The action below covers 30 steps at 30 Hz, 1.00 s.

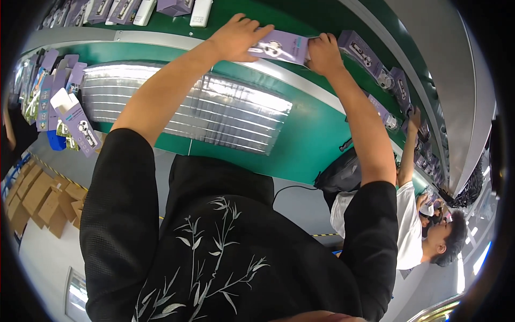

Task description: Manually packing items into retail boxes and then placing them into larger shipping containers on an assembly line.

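Observation:
A purple printed box (283, 47) spans the gap between my two hands over the far edge of the green bench. My left hand (236, 41) closes on its left end, thumb below and fingers along the top. At the other end my right hand (325, 55) grips it with curled fingers, which hide that end. Shiny glare crosses the box's face, and clear film seems to show at its right end. Below my arms, a stack of clear plastic sleeves (236, 115) lies on the green bench (311, 134).
More purple boxes (360, 53) lie on the green surface past a metal rail (145, 38). Open purple cartons (75, 118) stand at the left, and a white box (201, 13) lies at the top. Brown cardboard boxes (51, 206) sit on the floor. A co-worker (410, 231) reaches in at the right.

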Motion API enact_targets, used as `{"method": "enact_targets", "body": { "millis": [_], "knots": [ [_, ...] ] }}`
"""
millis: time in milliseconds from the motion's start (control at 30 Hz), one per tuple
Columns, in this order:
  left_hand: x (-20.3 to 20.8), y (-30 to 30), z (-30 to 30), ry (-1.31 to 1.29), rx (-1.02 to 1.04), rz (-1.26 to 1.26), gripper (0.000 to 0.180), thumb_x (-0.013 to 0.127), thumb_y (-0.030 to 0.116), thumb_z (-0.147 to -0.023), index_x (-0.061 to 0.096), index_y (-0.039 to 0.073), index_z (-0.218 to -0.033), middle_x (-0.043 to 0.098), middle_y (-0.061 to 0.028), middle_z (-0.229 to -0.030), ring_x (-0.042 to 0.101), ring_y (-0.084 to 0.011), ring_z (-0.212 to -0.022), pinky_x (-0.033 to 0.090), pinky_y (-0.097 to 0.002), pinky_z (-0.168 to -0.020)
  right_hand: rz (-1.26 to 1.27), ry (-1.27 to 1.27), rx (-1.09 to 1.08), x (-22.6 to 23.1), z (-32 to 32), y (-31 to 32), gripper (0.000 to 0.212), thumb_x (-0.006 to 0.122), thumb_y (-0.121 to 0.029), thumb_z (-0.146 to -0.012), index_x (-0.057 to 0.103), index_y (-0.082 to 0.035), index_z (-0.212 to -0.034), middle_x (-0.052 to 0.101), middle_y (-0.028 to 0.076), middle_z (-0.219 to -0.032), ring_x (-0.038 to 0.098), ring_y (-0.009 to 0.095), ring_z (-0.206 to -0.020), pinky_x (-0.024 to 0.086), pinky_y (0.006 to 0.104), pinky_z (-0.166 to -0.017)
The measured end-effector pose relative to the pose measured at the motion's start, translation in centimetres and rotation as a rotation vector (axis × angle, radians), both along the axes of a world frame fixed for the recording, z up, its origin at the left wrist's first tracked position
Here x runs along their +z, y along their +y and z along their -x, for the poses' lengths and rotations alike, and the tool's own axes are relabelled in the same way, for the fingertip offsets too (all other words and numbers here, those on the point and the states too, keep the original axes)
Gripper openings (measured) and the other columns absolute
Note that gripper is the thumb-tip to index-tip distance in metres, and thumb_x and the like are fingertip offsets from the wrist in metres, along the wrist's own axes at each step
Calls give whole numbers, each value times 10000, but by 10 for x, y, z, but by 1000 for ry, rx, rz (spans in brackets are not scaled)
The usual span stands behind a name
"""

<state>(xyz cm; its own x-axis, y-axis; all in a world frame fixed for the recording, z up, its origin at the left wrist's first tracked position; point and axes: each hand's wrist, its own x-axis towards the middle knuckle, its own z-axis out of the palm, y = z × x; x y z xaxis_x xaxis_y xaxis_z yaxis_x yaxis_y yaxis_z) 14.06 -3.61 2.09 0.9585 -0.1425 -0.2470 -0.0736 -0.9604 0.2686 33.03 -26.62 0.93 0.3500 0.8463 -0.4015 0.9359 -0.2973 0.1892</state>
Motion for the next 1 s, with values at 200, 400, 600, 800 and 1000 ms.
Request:
{"method": "enact_targets", "body": {
  "millis": [200, 400, 600, 800, 1000],
  "knots": [
    [-3, 14, -25, -568, 214, -52, 972, 758, 554, -740, 369, 42, -1469, 515, -232, -1342, 485, -391, -1270, 272, -492, -1150, -177, 301, -208, 2, -75, -105, 522, 704, -196, -741, 592, 9, -1208, 638, 238, -1163, 597, 385, -1116, 428, 449, -1024],
    [1, 123, 33, -150, 966, 53, 1014, 755, 517, -742, 288, -10, -1472, 462, -280, -1377, 431, -424, -1300, 440, -514, -1010, -400, 635, -809, 7, 15, -155, 279, 598, -202, -911, 676, -19, -1106, 710, 140, -1054, 677, 263, -961, 515, 368, -841],
    [-26, 139, 37, -53, 1155, 279, 976, 740, 433, -764, 263, -32, -1478, 500, -311, -1328, 559, -452, -1163, 473, -492, -977, -123, 1903, -1210, -4, 204, -115, 163, 619, -137, -958, 677, 5, -1013, 683, 59, -923, 655, 165, -847, 540, 288, -788],
    [-4, 57, 124, -552, 1000, 439, 1031, 791, 549, -715, 337, -22, -1444, 451, -277, -1377, 504, -449, -1219, 448, -453, -1023, -366, 1310, -1282, -16, 215, -146, 325, 611, -241, -971, 654, 9, -768, 617, 57, -639, 542, 142, -515, 399, 273, -492],
    [-24, 49, 167, -655, 814, 281, 1011, 793, 514, -746, 309, -45, -1435, 464, -287, -1349, 523, -444, -1195, 449, -463, -1005, -503, 1208, -1245, 21, 172, -164, 475, 518, -351, -1008, 631, 4, -713, 610, 72, -630, 561, 158, -562, 452, 306, -580]
  ]
}}
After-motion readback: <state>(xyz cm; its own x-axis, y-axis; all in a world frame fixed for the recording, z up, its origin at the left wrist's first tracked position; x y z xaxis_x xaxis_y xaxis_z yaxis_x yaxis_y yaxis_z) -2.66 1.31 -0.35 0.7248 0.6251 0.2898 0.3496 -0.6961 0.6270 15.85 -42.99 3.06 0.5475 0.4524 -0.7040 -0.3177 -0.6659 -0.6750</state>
